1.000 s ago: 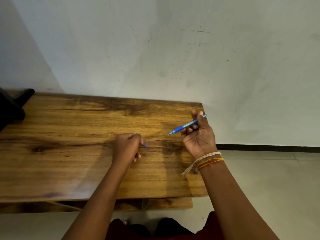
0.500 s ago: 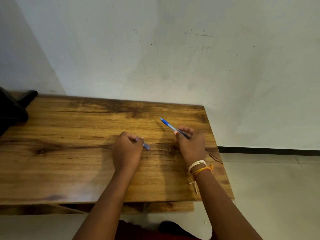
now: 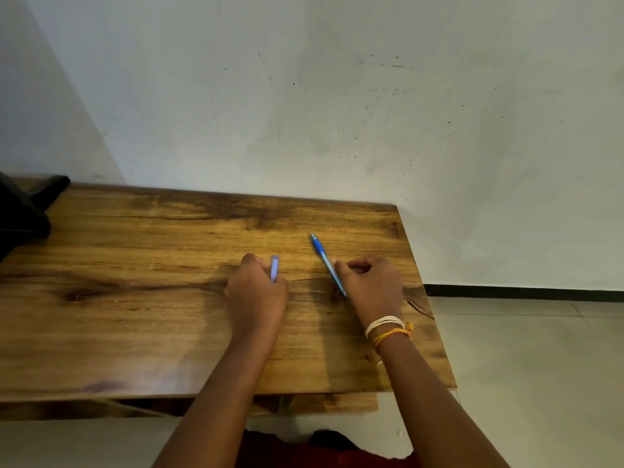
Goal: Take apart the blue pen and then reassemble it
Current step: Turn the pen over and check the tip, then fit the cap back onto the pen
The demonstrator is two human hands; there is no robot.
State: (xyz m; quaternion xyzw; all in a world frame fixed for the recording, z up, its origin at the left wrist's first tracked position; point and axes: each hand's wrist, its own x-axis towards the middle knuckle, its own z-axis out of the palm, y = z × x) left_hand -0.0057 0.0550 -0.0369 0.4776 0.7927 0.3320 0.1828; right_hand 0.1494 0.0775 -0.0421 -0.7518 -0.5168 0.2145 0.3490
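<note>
My right hand point(image 3: 369, 282) rests on the wooden table point(image 3: 135, 298), fingers curled around the blue pen body point(image 3: 324, 258). The pen's tip points away from me and to the left, low over the wood. My left hand point(image 3: 256, 295) sits a short way to the left, closed on a small pale blue pen cap point(image 3: 275, 267) that sticks up out of the fist. The two hands are apart, with bare wood between them. The rear end of the pen is hidden under my right hand.
A dark object point(image 3: 23, 211) sits at the table's far left edge. A grey wall point(image 3: 337, 113) stands directly behind the table. The table's right edge lies just beyond my right wrist, with tiled floor point(image 3: 540, 366) below.
My right hand has turned palm down and lowered to the table, swinging the pen so its tip points away. The cap in my left hand has turned from pointing right to pointing up.
</note>
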